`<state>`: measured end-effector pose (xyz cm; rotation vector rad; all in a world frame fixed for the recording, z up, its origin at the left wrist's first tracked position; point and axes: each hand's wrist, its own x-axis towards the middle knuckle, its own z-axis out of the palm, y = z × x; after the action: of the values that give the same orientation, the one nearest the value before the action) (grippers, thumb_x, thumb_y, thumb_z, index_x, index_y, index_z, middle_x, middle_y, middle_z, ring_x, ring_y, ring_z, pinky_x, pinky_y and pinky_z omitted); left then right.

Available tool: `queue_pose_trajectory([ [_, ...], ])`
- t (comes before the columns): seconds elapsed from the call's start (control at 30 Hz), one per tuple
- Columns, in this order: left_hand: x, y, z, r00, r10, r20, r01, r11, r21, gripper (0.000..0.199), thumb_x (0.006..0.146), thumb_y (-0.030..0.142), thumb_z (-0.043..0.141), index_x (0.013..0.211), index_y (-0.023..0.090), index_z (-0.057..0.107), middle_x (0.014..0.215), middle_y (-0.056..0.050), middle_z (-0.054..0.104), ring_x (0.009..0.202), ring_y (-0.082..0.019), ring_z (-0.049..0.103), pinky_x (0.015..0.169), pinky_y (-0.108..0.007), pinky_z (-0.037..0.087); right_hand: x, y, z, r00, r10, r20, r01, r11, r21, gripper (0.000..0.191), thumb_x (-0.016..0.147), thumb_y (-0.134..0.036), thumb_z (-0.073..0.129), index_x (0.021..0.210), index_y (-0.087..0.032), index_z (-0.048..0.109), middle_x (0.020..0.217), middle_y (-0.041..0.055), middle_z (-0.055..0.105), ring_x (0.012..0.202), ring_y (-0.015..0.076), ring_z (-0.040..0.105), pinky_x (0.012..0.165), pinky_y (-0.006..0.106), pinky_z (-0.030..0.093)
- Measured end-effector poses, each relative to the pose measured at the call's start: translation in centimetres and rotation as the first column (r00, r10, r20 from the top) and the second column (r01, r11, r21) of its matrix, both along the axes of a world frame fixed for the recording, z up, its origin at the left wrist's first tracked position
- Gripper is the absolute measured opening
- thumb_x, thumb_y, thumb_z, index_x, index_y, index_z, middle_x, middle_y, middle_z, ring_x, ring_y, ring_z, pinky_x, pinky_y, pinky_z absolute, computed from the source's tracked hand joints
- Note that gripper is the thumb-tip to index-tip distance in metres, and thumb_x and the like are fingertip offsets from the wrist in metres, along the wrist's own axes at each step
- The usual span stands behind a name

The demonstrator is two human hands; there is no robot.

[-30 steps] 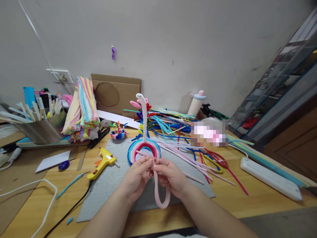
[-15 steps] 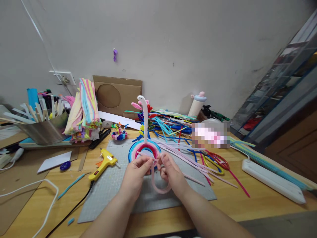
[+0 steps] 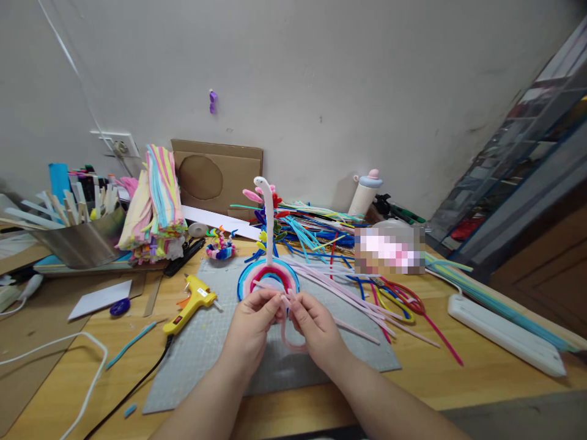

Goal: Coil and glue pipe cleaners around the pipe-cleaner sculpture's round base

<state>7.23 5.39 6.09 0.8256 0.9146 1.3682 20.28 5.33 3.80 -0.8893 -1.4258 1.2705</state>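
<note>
A pale pink pipe cleaner [image 3: 293,347] is pinched between my left hand [image 3: 257,315] and my right hand [image 3: 312,321], which almost touch at the fingertips. It hangs in a loop below the fingers, and one straight end sticks out to the left above my left hand. Just behind the hands stands a round base [image 3: 245,278] of blue, white, pink and red coils, partly hidden by my fingers. From it rises a white fuzzy neck [image 3: 269,226] with a small bent head on top. A grey cutting mat [image 3: 202,360] lies underneath.
A yellow hot glue gun [image 3: 195,302] lies left of my hands. Loose pink pipe cleaners [image 3: 348,296] spread to the right, beside scissors with yellow handles [image 3: 398,305]. A white power strip [image 3: 504,336] is far right; a metal container of sticks [image 3: 85,241] stands far left.
My right hand has moved slightly left, closer to my left hand. The hanging loop of the pink pipe cleaner has become smaller.
</note>
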Motion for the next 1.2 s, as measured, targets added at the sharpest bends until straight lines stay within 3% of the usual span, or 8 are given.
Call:
queue_pose_trajectory([
  [0.27,0.0,0.0,-0.4,1.0,-0.007,0.001,0.007,1.0,0.008,0.027,0.059,0.038,0.082,0.07,0.016,0.071,0.062,0.0,0.063,0.056,-0.008,0.052,0.057,-0.02,0.043,-0.1,-0.2,0.8,0.999,0.0,0.039,-0.001,1.0,0.031,0.035,0.092,-0.048,0.047,0.076,-0.018,0.055,0.063,-0.0034,0.044,0.056,0.0104,0.037,0.053,0.024,0.03],
  [0.5,-0.1,0.0,-0.6,0.999,-0.019,-0.038,0.02,0.999,0.025,0.023,0.065,0.034,0.08,0.073,0.015,0.07,0.065,0.0,0.062,0.059,-0.009,0.052,0.058,-0.02,0.042,-0.1,0.0,1.1,0.997,-0.011,0.081,0.004,0.996,0.085,0.033,0.09,-0.047,0.049,0.076,-0.018,0.058,0.073,0.0014,0.057,0.071,0.0157,0.052,0.066,0.026,0.039],
  [0.73,0.0,-0.1,-0.4,0.999,-0.03,-0.037,0.031,0.999,0.039,0.024,0.067,0.036,0.077,0.071,0.015,0.067,0.061,0.001,0.059,0.057,-0.009,0.05,0.057,-0.02,0.042,0.1,0.1,0.1,0.999,0.029,0.04,-0.03,0.999,0.018,0.034,0.092,-0.046,0.046,0.074,-0.019,0.057,0.063,-0.0018,0.043,0.059,0.0121,0.039,0.054,0.025,0.03],
  [1.2,0.2,-0.3,-0.5,0.998,-0.023,-0.061,0.025,0.999,0.04,0.019,0.065,0.031,0.079,0.072,0.015,0.072,0.063,0.0,0.064,0.057,-0.009,0.054,0.057,-0.02,0.046,0.2,0.0,-0.3,0.998,0.063,0.025,-0.062,0.998,-0.028,0.033,0.091,-0.045,0.046,0.076,-0.018,0.057,0.063,-0.002,0.04,0.056,0.0114,0.033,0.049,0.024,0.025],
])
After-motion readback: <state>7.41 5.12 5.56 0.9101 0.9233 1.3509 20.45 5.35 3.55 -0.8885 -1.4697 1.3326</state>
